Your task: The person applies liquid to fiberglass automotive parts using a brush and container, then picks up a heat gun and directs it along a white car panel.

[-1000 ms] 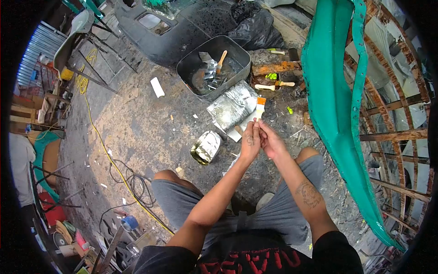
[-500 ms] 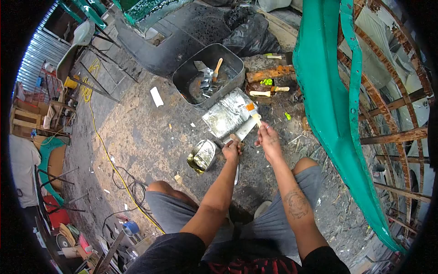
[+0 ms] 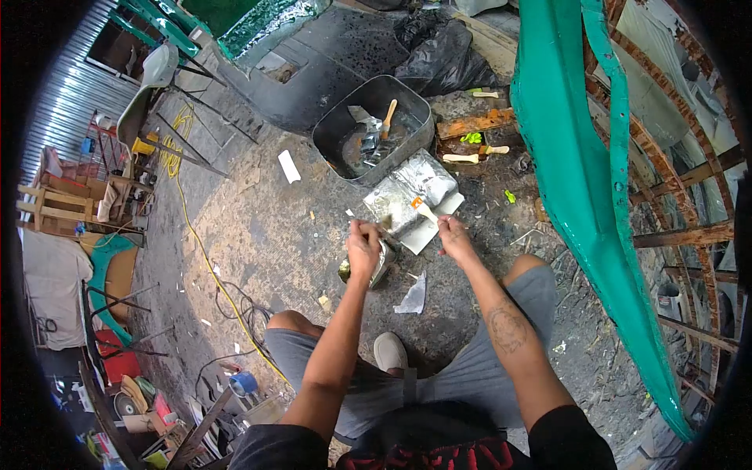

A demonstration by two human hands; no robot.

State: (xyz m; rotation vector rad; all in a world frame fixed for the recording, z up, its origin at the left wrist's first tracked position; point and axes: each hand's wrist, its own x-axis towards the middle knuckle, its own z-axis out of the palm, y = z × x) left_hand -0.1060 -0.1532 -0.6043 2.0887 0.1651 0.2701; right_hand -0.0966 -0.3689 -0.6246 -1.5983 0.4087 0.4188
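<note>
My right hand (image 3: 455, 238) is closed on the pale handle of a small brush (image 3: 424, 210), whose orange end points up and left over a foil-covered slab (image 3: 393, 205). White sheet material (image 3: 425, 233) shows under the slab. My left hand (image 3: 363, 247) is closed above the left side of a foil-lined container (image 3: 381, 268) and partly hides it; what its fingers hold is too small to make out. A torn grey-white scrap (image 3: 412, 295) lies on the floor between my arms.
A black tub (image 3: 323, 149) holds another brush and foil pieces. Brushes (image 3: 460, 158) lie right of it. A long green panel (image 3: 565, 149) stands at the right beside rusty ribs. A yellow cord (image 3: 202, 258) crosses the floor at left.
My left hand has moved left, away from the slab and over the foil-lined container. My right hand still holds the brush, with its end now lower over the slab. The floor scrap is more exposed.
</note>
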